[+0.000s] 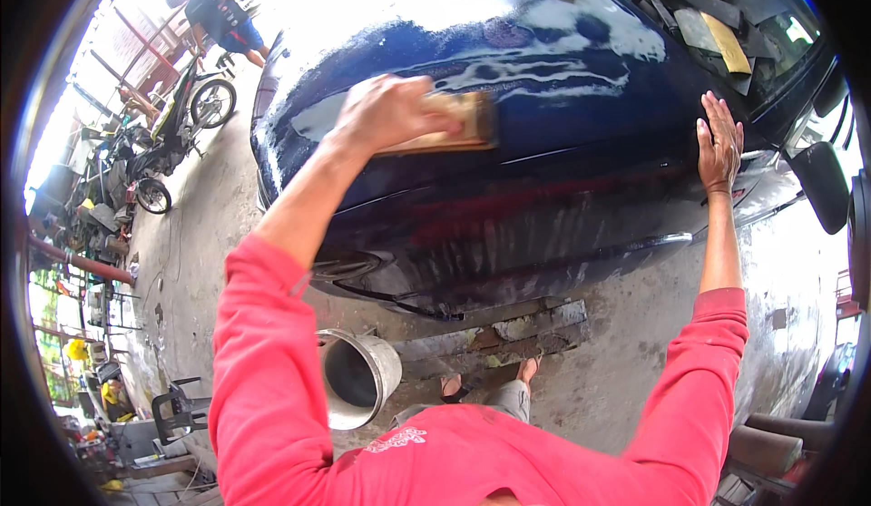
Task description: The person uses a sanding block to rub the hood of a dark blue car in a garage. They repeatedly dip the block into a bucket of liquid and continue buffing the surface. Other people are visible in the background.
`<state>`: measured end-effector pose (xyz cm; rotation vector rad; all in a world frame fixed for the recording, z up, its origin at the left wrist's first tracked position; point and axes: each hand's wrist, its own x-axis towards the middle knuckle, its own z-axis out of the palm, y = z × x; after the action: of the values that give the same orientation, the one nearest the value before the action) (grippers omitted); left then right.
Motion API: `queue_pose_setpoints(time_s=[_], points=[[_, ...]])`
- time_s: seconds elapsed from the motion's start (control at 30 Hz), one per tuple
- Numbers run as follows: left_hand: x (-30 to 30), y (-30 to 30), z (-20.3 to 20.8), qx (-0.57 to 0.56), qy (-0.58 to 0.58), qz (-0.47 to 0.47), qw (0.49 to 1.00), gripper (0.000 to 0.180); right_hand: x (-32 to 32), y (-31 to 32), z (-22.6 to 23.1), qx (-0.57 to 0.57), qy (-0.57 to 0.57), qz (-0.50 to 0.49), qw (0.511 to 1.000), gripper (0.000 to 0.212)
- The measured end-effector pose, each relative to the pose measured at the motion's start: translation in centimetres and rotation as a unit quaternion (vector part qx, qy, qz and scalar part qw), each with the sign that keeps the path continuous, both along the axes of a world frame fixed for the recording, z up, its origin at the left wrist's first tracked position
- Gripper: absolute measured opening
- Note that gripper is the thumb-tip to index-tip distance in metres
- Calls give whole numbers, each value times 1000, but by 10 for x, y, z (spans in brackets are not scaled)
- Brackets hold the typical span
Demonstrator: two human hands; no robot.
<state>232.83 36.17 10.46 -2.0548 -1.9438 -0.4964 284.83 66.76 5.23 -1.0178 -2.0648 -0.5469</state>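
Left hand (pixel 388 114) grips tan block (pixel 470 123), which juts out rightward over blue car (pixel 567 157); right hand (pixel 720 146) open.

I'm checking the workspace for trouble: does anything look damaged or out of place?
Patchy whitish streaks break the even colour of the glossy dark-blue car body beside the left hand; I can't tell whether they're residue or damage. Also, loose yellow and grey strips lie jumbled at the glass windscreen, an odd spot.
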Motion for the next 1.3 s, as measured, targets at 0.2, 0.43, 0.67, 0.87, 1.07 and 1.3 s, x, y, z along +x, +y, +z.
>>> queue_pose_setpoints(time_s=[0.2,0.43,0.67,0.87,1.07,1.3], points=[[-35,-92,7,-66,-48,135,987,63,-3,7,-8,2,34,1,999,45],[18,61,8,-51,-18,18,998,73,1,5,-6,4,28,22,999,46],[-10,-56,10,-53,8,72,996,67,-3,1,-7,1,43,7,999,46],[77,98,38,-42,17,-17,999,68,-2,-2,-3,-8,35,13,999,45],[187,143,57,-10,-33,-14,999,63,-74,-46,65,-231,87,183,952,77],[113,38,-15,291,-213,39,932,60,-193,-92,97,-267,-57,320,907,73]])
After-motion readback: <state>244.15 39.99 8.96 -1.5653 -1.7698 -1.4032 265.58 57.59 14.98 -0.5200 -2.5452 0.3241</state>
